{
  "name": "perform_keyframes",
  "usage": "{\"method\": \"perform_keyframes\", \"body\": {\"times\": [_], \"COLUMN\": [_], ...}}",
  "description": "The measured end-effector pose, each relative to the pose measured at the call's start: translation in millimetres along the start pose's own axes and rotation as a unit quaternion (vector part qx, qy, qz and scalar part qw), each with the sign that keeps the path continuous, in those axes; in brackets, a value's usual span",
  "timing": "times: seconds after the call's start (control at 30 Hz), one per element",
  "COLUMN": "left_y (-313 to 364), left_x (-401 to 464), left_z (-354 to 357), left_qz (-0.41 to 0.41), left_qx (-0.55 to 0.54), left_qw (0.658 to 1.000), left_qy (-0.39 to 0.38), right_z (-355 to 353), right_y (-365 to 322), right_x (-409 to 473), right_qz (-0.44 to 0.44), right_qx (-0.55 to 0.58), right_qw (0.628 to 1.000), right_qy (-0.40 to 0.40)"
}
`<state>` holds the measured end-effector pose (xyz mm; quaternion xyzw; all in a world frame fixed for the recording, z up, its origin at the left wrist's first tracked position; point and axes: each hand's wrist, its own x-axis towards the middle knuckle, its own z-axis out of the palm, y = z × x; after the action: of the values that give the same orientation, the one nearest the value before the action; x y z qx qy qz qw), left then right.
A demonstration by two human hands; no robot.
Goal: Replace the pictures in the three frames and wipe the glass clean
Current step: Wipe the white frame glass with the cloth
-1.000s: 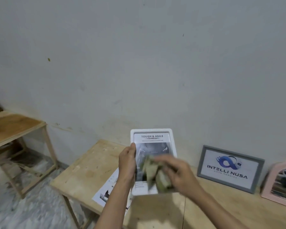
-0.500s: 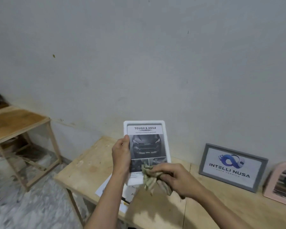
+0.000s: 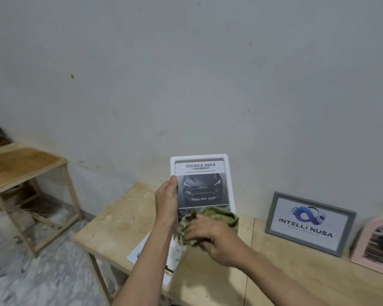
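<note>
Left hand point(image 3: 166, 200) grips white frame point(image 3: 227, 173) (left edge); right hand point(image 3: 212, 238) presses cloth point(image 3: 217, 216) low on glass.

White frame point(image 3: 228, 173), dark grey car print. Cloth point(image 3: 217, 217) olive green, mottled. Second frame point(image 3: 272, 217) grey, blue logo on white. Third frame point(image 3: 360, 239) pale pink. Worktop point(image 3: 124, 219) light raw wood. Wall point(image 3: 186, 85) pale grey. Floor point(image 3: 53, 272) speckled grey-white.
</note>
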<state>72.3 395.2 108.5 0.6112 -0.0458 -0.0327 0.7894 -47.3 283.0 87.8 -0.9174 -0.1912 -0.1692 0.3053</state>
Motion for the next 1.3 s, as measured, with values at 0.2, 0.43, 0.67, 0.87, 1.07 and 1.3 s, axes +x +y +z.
{"method": "perform_keyframes", "body": {"times": [0.2, 0.43, 0.67, 0.87, 1.07, 1.3], "left_y": [-7.6, 10.3, -0.7, -1.0, 14.0, 2.1], "left_x": [0.1, -11.1, -0.7, -21.2, -18.6, -10.6], "left_z": [0.3, 30.8, -0.9, 13.8, 11.9, 10.4], "left_qz": [0.033, 0.027, 0.035, 0.044, 0.025, -0.014], "left_qx": [0.077, -0.010, 0.059, 0.082, -0.003, -0.037], "left_qw": [0.996, 0.998, 0.998, 0.995, 1.000, 0.997], "left_qy": [-0.014, -0.051, -0.003, -0.040, 0.012, 0.071], "right_z": [-61.2, -63.1, -24.0, -101.5, -56.9, 12.6], "right_y": [-6.9, 13.1, -9.6, 6.3, 41.3, 27.6], "right_x": [16.8, 51.0, -15.0, 38.3, 1.9, -41.6], "right_qz": [0.129, 0.023, 0.112, 0.049, 0.031, 0.092], "right_qx": [0.145, -0.076, 0.127, -0.094, -0.252, -0.159], "right_qw": [0.974, 0.983, 0.981, 0.970, 0.952, 0.964], "right_qy": [0.115, 0.167, -0.092, 0.217, 0.170, 0.193]}}
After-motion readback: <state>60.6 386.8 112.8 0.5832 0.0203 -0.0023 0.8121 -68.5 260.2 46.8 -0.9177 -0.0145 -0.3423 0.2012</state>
